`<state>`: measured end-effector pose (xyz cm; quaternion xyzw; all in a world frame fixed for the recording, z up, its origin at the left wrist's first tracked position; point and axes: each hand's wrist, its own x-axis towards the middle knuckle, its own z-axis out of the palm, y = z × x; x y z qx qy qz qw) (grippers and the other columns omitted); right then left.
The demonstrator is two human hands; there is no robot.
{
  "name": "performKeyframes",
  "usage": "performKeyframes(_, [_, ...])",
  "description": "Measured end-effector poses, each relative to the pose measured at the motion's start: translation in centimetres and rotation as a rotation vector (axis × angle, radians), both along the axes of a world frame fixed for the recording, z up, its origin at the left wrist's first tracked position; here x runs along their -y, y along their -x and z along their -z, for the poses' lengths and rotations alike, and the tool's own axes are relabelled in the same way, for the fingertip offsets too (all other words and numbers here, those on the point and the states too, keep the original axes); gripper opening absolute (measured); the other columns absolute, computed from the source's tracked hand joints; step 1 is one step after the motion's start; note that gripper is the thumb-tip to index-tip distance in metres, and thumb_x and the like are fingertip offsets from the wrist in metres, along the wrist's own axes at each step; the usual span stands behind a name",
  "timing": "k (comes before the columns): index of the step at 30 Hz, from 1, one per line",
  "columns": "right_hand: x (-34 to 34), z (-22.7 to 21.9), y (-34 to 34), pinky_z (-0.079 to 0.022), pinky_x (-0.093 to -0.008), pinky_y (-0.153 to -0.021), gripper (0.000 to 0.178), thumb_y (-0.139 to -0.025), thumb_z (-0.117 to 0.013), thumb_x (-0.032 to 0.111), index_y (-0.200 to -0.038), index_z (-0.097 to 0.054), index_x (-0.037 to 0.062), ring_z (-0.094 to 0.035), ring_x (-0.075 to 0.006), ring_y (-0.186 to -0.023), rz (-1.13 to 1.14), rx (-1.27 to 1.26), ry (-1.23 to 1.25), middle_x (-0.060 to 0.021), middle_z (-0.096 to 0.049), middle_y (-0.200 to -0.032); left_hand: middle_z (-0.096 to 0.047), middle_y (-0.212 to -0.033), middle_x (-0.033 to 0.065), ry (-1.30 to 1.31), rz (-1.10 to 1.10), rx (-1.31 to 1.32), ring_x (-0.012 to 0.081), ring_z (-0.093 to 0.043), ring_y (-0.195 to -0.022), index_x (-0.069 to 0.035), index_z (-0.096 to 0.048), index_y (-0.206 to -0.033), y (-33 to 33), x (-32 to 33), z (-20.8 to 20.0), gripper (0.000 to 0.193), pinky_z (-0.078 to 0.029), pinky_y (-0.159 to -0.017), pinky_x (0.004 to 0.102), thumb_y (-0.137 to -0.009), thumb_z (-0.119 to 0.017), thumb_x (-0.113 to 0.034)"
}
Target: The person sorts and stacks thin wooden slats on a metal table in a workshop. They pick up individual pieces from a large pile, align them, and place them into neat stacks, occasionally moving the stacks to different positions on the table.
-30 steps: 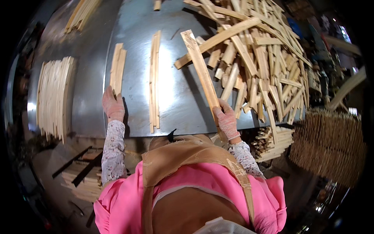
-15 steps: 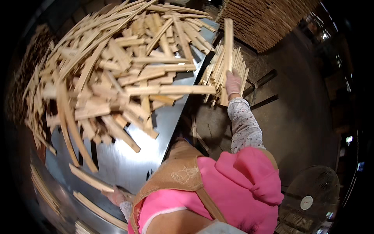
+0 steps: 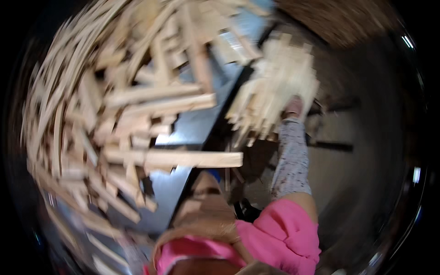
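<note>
My right hand, at the end of a white patterned sleeve, rests at the near right end of a stack of pale wooden strips beside the table. Its fingers are smeared by motion, and whether it grips a strip cannot be told. Down at the lower left, my left hand is a blur near a light wooden strip. On the metal table a large loose heap of wooden strips lies crosswise, and one strip juts past the table's right edge.
Dark metal bars stick out to the right of the stack, low over the floor. A big brown stack of wood stands at the far right. The table's dark edge runs between the heap and the stack.
The view has swung and blurred. My right hand held up a long wooden strip above the stack; now the hand is low against the stack's near end and no raised strip shows.
</note>
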<state>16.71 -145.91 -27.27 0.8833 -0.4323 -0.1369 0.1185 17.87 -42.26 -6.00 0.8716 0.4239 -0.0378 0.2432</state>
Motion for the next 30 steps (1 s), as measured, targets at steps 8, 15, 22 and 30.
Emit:
performKeyframes(8, [-9.0, -18.8, -9.4, -0.051, -0.0421, -0.114, 0.05, -0.11, -0.057, 0.033, -0.146, -0.062, -0.001, -0.064, -0.0326, -0.132, 0.089, 0.923, -0.244, -0.0187, -0.061, -0.153, -0.064, -0.138, 0.0267, 0.134, -0.295, 0.045, 0.0357, -0.071, -0.118, -0.007, -0.031, -0.16, -3.1, 9.0, -4.9, 0.077, -0.063, -0.101, 0.0413, -0.097, -0.076, -0.01])
performKeyframes(15, [-52.4, -32.1, -14.3, -0.057, -0.0327, -0.096, 0.052, -0.099, -0.065, 0.012, -0.148, -0.061, -0.0018, -0.07, -0.0221, -0.115, -0.896, 0.88, -1.31, -0.0125, -0.072, -0.133, -0.067, -0.139, 0.0239, 0.092, -0.347, 0.119, 0.039, -0.068, -0.124, -0.01, -0.03, -0.166, -0.7, 3.8, -0.4, 0.093, -0.055, -0.105, 0.0458, -0.088, -0.08, -0.028])
performKeyframes(22, [-92.7, -26.2, -19.7, -0.056, -0.0453, -0.083, 0.041, -0.098, -0.065, 0.03, -0.126, -0.062, -0.0002, -0.071, -0.0375, -0.095, -0.654, 0.142, -1.646, -0.0251, -0.069, -0.097, -0.066, -0.136, 0.0229, 0.248, -0.182, 0.48, 0.0376, -0.066, -0.122, -0.008, -0.043, -0.158, 6.5, -4.5, 0.1, 0.079, -0.052, -0.106, 0.0436, -0.087, -0.076, -0.019])
performKeyframes(30, [-103.2, -21.5, -8.3, -0.056, -0.0477, -0.091, 0.042, -0.102, -0.065, 0.032, -0.125, -0.064, -0.0029, -0.072, -0.0407, -0.107, -0.947, 0.374, -1.254, -0.0269, -0.074, -0.114, -0.057, -0.149, 0.0261, 0.121, -0.086, 0.223, 0.0446, -0.054, -0.135, -0.006, -0.036, -0.164, 13.1, -15.9, 1.7, 0.09, -0.042, -0.118, 0.0479, -0.088, -0.075, -0.033])
